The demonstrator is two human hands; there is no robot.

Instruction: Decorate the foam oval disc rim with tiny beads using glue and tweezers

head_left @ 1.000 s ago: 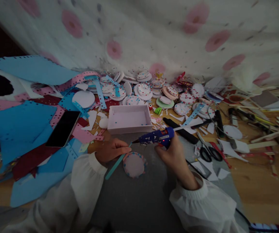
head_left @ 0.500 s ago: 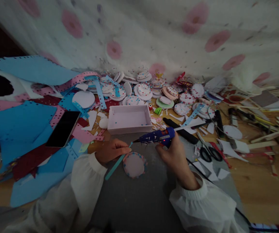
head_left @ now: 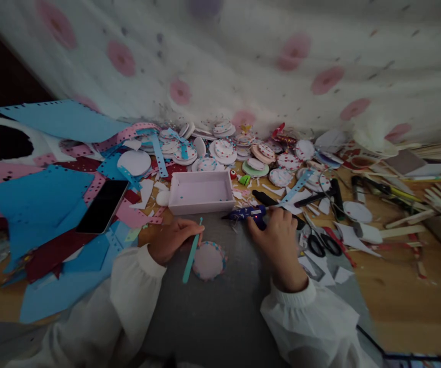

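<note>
Left hand [head_left: 172, 240] pinches thin teal strip [head_left: 191, 251] beside round disc [head_left: 208, 260].

Dark blue hot-glue gun with pale speckles [head_left: 248, 213], small red light glowing. Thin teal paper strip [head_left: 191, 250]. Pale pink round disc edged in blue and red dots [head_left: 208, 260]. Pale pink shallow box [head_left: 201, 191]. White backdrop cloth with pink round blotches [head_left: 243, 61]. Black-handled scissors [head_left: 322, 244]. Black phone [head_left: 103, 206] on blue punched sheets [head_left: 36, 199].

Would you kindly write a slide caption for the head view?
Left hand pinching a teal strip beside a round trimmed disc; right hand gripping a blue glue gun.
</note>
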